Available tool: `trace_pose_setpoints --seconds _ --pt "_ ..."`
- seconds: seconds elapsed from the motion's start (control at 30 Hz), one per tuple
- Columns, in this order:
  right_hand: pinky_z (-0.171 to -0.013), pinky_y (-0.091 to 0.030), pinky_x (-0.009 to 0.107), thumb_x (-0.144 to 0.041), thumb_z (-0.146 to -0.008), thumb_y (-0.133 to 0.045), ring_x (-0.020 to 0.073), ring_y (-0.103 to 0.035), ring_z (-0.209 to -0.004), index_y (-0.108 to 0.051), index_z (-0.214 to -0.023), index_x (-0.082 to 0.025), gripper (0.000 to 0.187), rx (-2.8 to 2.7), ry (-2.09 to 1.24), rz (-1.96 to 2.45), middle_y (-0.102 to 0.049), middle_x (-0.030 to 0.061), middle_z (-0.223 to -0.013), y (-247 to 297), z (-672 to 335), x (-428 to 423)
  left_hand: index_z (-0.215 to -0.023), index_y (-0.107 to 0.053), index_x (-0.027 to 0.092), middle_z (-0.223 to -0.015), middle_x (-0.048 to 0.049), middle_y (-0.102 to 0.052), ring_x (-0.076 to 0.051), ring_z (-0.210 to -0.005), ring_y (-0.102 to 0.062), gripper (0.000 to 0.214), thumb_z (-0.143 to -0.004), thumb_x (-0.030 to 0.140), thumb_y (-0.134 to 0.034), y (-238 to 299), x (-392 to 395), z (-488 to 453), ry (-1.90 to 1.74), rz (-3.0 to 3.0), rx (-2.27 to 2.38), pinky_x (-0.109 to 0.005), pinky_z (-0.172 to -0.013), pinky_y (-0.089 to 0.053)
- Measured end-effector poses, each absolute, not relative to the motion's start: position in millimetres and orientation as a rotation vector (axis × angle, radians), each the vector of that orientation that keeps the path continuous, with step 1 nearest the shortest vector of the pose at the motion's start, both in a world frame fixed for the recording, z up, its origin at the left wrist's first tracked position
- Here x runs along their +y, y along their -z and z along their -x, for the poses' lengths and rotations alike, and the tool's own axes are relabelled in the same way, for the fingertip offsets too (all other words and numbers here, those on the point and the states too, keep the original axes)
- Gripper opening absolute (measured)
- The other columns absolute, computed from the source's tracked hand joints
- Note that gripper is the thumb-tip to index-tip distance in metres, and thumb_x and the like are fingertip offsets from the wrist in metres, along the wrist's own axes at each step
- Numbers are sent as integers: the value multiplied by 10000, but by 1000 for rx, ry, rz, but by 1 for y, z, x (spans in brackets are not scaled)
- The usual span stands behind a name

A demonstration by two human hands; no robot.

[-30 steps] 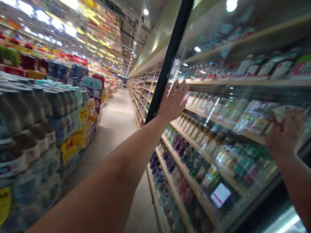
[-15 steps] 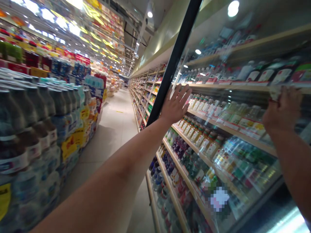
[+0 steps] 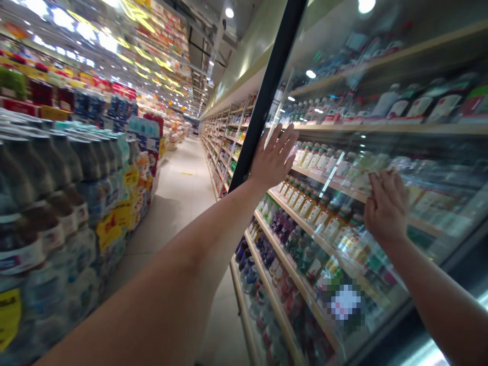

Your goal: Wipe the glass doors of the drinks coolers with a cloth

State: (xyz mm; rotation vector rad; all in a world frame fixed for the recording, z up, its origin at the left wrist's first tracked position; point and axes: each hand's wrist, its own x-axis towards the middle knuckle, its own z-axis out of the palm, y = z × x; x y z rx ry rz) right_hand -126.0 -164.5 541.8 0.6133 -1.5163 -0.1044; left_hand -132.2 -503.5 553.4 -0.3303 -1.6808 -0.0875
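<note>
My left hand (image 3: 271,158) lies flat with fingers spread against the glass door (image 3: 339,145), beside its black frame (image 3: 272,86). Farther right on the same pane, my right hand (image 3: 389,206) presses a pale, crumpled cloth (image 3: 364,184) to the glass with its fingers close together. Much of the cloth is hidden under the fingers, and its exact kind is hard to make out. Behind the glass stand rows of bottled drinks (image 3: 305,206) on pale-edged shelves (image 3: 301,223).
Stacks of wrapped bottles (image 3: 49,162) with yellow price signs (image 3: 114,226) line the left side. A tiled aisle floor (image 3: 177,178) runs between them and the long shelving (image 3: 224,140). A blurred square patch (image 3: 345,304) covers something low on the glass.
My right hand has moved left and down across the glass with the cloth. My left hand stays spread near the frame. The view has shifted slightly.
</note>
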Motion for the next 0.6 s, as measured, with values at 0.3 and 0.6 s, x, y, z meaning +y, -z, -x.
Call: trace_pose_setpoints --seconds 0.3,0.6 --pt "-1214 -326 572 -313 -945 -414 334 -335 -1511 -485 -1511 -179 586 -1591 91 -521 -456 119 -1568 -640 144 -182 -1591 -322 193 -1681 -41 -234 -262 -1575 -140 552 -1066 362 -290 -552 -504 134 60 297 -1674 -506 -1304 -124" --pt "-1230 -262 608 -288 -933 -414 363 -258 -1535 -448 -1525 -105 621 -1597 -88 -392 -390 163 -1601 -682 153 -208 -1583 -337 176 -1673 -55 -252 -279 -1566 -180 561 -1070 398 -285 -552 -506 136 55 312 -1675 -522 -1290 -151"
